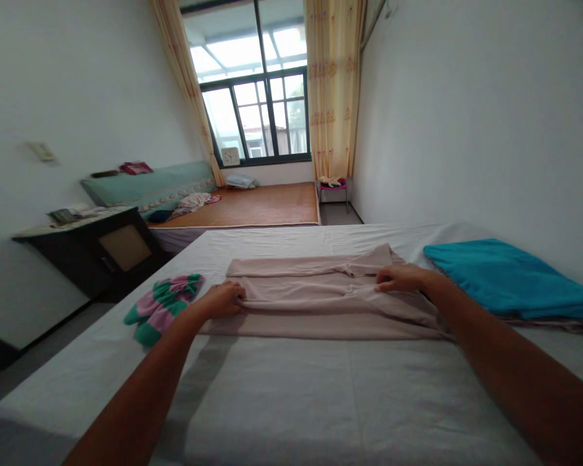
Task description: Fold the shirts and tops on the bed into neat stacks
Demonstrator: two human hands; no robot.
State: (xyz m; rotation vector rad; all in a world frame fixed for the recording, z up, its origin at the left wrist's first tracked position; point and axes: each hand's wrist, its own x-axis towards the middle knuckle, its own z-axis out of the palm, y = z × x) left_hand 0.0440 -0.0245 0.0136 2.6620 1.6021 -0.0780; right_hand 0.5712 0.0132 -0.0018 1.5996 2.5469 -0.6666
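Beige garment (320, 304) is laid flat across the middle of the bed (296, 401), partly folded, with its long side running left to right. A raised fold is seen along its centre. The left hand (223, 299) is closed on the left end of that fold, fingers curled into the fabric. The right hand (401, 278) is pinched on the fold towards the right end. The hands are held well apart, each clamped on the beige garment, and both forearms are stretched out over the grey-white sheet.

A pink-and-green striped knit item (162, 307) is lying just left of the left hand; whether it touches the garment cannot be told. A teal folded cloth (505, 275) is placed on the right side of the bed, near the right forearm, apart from the garment.

A dark cabinet (102, 252) is seen at far left beside the bed. A second bed with a brown mat (252, 206) is set further back, under the window (260, 110), which is flanked by yellow curtains (331, 90). A small stool (333, 188) is placed below the right curtain.
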